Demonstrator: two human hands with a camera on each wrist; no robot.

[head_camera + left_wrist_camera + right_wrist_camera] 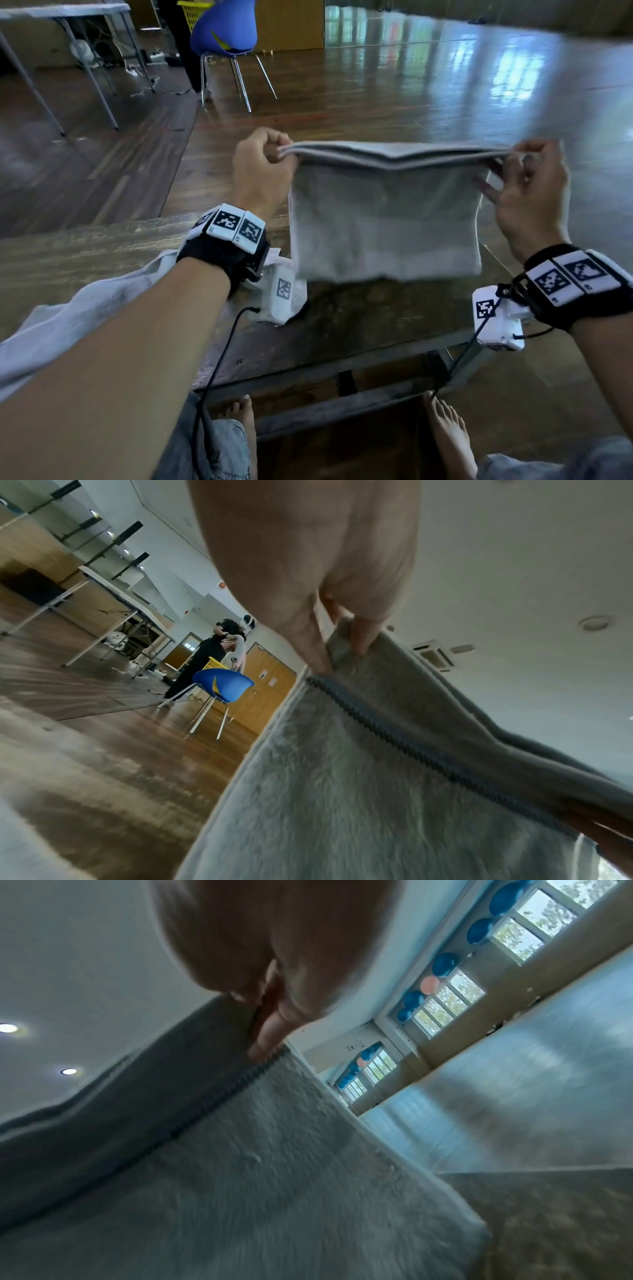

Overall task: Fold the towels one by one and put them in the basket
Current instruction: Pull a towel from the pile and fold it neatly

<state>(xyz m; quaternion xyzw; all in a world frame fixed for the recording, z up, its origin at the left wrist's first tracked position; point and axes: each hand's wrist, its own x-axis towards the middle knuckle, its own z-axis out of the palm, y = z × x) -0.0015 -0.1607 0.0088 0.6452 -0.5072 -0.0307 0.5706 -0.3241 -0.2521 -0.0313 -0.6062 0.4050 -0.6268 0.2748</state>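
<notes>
A grey towel (383,219), folded double, hangs in the air above the wooden table (359,322). My left hand (263,164) pinches its top left corner and my right hand (527,178) pinches its top right corner, stretching the upper edge level between them. The left wrist view shows my fingers (359,639) clamped on the towel (359,791) edge beside a dark stitched hem. In the right wrist view my thumb (270,1037) presses on the towel (257,1177) corner. A yellow basket (193,12) shows far off behind a blue chair.
Another pale towel (78,315) lies on the table under my left forearm. A blue chair (226,31) and a folding table (61,13) stand on the wooden floor beyond. A person in black (205,658) stands by the chair. My bare feet are under the table.
</notes>
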